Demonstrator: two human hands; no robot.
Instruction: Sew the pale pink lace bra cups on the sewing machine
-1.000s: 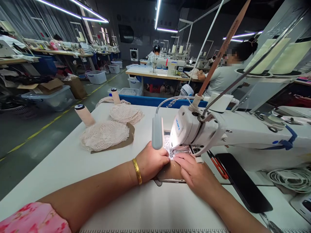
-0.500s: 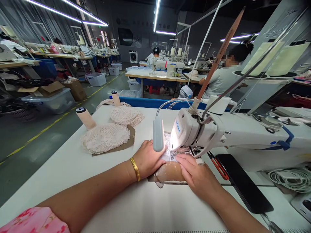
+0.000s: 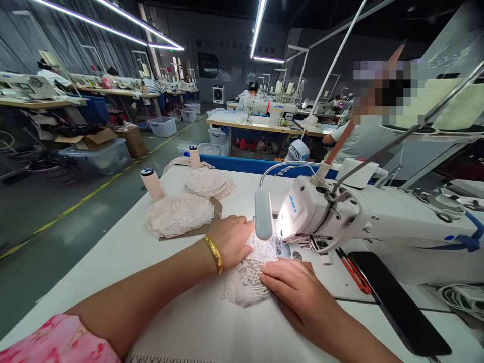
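Lace, pale pink and openwork, lies flat on the white table (image 3: 113,262) as a single lace piece (image 3: 247,280) at the 6 o'clock side of the sewing machine (image 3: 340,222). Left hand (image 3: 230,239) rests palm down, fingers spread flat on the piece's 10 o'clock edge; a gold bangle (image 3: 214,254) sits at the wrist. Right hand (image 3: 297,295) presses flat on the 3 o'clock edge, fingers extended, gripping nothing. Both hands pin the fabric rather than hold it.

Gooseneck lamp (image 3: 263,219) hangs just beside the left fingertips. The needle area is partly hidden behind it; I cannot tell whether fabric lies under the foot.

Risk, as judged: fingertips lie near the needle zone, so an inadvertent start could catch them; open lace could snag or pucker under uneven pressure.

At 3 o'clock, red-handled snips (image 3: 353,269) and a black phone (image 3: 397,300). At 11 o'clock, two lace stacks (image 3: 179,214) and two thread cones (image 3: 152,184). Beyond, at 12 o'clock, other workstations with a seated person (image 3: 363,136).
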